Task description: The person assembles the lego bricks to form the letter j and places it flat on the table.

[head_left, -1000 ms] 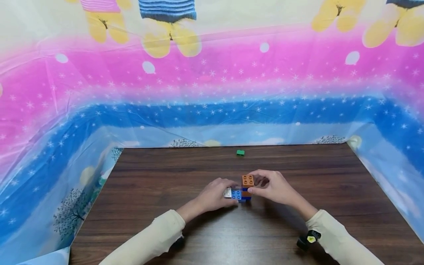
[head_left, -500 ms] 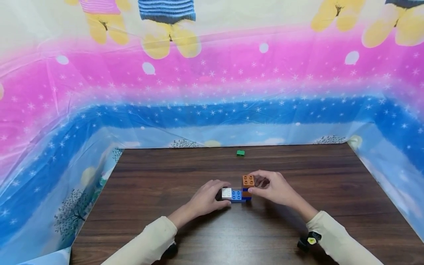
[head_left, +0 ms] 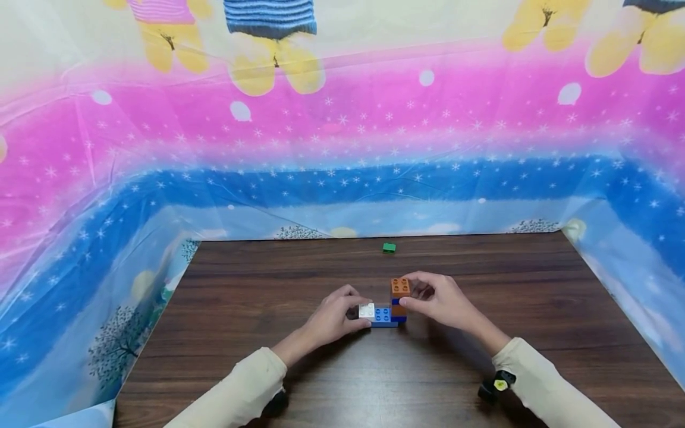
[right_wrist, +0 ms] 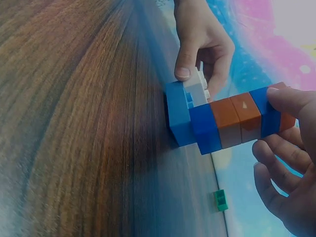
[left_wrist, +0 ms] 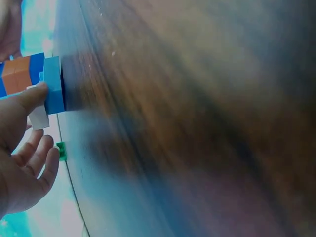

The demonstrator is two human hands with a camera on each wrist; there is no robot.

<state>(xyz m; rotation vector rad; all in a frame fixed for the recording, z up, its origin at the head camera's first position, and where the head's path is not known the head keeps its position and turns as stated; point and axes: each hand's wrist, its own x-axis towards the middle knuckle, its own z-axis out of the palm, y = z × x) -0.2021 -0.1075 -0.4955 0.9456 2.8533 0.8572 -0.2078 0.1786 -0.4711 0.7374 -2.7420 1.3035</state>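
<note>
In the head view, my left hand [head_left: 334, 318] pinches a white brick [head_left: 366, 311] between thumb and fingers. That brick sits on the left part of a longer light-blue brick [head_left: 382, 315], which is low over the table. My right hand [head_left: 446, 300] holds the upper part of a tower of orange and dark-blue bricks [right_wrist: 228, 118], its thumb on the near side. The tower's dark-blue bottom brick [right_wrist: 205, 128] stands at the right end of the light-blue brick; whether they are locked together I cannot tell. My right fingers hide the tower's far side.
A small green brick [head_left: 389, 248] lies near the back edge of the dark wooden table [head_left: 257, 273]. Behind and at both sides hangs a printed pink and blue cloth [head_left: 342, 137].
My left hand has drawn back to the left, uncovering the light-blue brick, and now pinches the white one. The tower's top sits slightly higher, with my right hand still holding it.
</note>
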